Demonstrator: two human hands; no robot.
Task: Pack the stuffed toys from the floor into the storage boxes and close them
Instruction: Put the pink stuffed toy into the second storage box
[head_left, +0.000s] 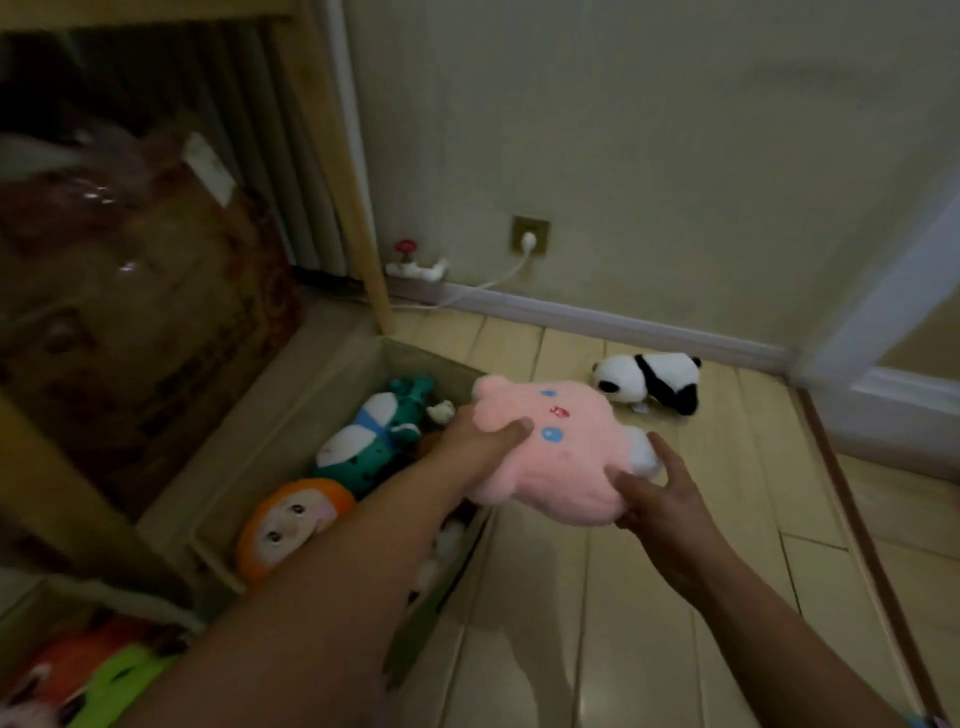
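Note:
Both hands hold a pink stuffed toy (563, 449) with blue eyes, lifted over the right edge of an open storage box (332, 387). My left hand (480, 441) grips its left side, thumb on top. My right hand (657, 499) grips its lower right side near a white paw. Inside the box lie a teal and white plush (376, 434) and an orange-haired doll head (293, 514). A black and white panda toy (652, 379) stands on the wooden floor behind the pink toy, close to the baseboard.
A second box at the bottom left holds green and orange toys (98, 675). A wooden frame leg (353, 218) and a plastic-wrapped bundle (130, 291) stand left of the box. A wall socket with a white plug (529, 236) is on the wall. A door frame (883, 332) stands right.

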